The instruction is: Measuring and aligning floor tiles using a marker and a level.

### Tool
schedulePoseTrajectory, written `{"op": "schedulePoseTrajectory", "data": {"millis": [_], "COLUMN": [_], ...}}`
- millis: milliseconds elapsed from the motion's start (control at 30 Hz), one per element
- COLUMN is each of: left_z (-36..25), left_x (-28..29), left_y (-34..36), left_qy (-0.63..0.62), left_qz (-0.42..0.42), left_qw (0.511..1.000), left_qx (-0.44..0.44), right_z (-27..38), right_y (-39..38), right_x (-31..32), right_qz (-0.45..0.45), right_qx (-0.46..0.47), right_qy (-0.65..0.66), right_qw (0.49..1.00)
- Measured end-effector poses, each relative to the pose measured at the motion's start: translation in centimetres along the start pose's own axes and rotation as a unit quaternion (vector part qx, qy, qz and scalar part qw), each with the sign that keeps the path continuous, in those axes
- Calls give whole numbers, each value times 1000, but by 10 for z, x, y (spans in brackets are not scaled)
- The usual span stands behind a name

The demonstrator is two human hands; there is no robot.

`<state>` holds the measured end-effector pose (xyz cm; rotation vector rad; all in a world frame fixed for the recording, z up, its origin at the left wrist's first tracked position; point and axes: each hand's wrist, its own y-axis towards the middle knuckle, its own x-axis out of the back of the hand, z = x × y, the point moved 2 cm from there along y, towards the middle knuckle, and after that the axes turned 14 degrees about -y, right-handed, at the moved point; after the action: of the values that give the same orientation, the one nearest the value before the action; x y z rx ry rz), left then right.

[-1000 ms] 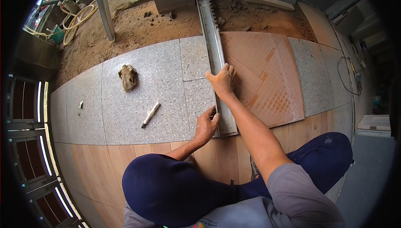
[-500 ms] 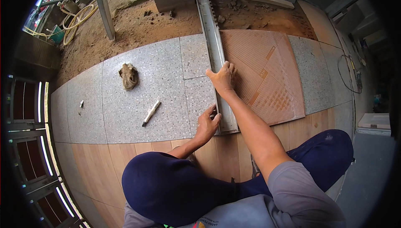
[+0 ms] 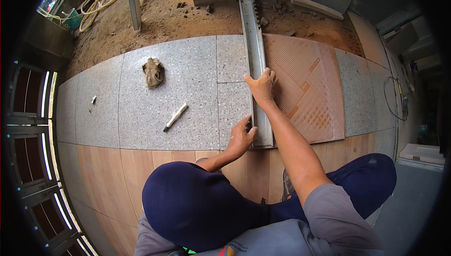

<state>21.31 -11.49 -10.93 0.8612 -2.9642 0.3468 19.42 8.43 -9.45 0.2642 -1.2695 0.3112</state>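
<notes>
1. Tiled floor [image 3: 188, 82]: grey speckled tiles in a band across the middle, wood-look brown tiles nearer the person, bare dirt [image 3: 188, 16] beyond the far edge.
2. Person seen from above, squatting on the brown tiles: dark blue cap [image 3: 197, 204], grey shirt, dark blue trousers. Both bare forearms reach forward from the lower edge.
3. Reddish tile [image 3: 310, 87]: lies back side up, ribbed with diagonal grooves, right of the grey tiles. It touches the straightedge along its left side.
4. Metal straightedge [image 3: 253, 54]: long grey bar, flat on the floor. It runs from the dirt at the far end down to the brown tiles, between a narrow grey tile and the reddish tile.
5. Right hand [image 3: 262, 85]: palm down on the straightedge about mid-length, fingers spread flat and pressing, some reaching onto the reddish tile. Not wrapped around anything.
6. Left hand [image 3: 241, 137]: at the near end of the straightedge, fingers loosely curled with the tips against its left edge. Cannot tell if it pinches something small there.
7. Crumpled brown rag [image 3: 153, 72]: on a grey tile, well left of both hands.
8. Small white-handled tool [image 3: 175, 117]: lies slanted on the same grey tile, left of the left hand, untouched.
9. Tiny pale scrap [image 3: 94, 99]: on a grey tile at far left.
10. Yellow hose [image 3: 96, 2]: coiled on the dirt, upper left.
</notes>
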Motion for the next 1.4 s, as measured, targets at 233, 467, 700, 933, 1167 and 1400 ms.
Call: {"op": "schedulePoseTrajectory", "data": {"millis": [233,467,700,933,1167,1400], "left_z": [2,-11,2,-3,1,-3], "left_x": [-1,3,0,2,-1,2], "left_y": [3,5,1,-1,3,1], "left_qy": [-1,-3,-20,0,-15,-31], "left_qz": [3,4,-9,-7,8,19], "left_qw": [1000,1000,1000,1000,1000,999], "left_qx": [1,16,2,-3,10,24], "right_z": [-5,-16,-29,-25,-41,-42], "right_y": [3,24,24,26,30,29], "right_x": [-3,-13,-16,-7,-23,-25], "right_qz": [-32,-74,-59,-60,-112,-92], "right_qx": [10,24,53,53,84,110], "right_qy": [21,44,34,30,40,27], "right_qw": [999,996,996,996,989,989]}}
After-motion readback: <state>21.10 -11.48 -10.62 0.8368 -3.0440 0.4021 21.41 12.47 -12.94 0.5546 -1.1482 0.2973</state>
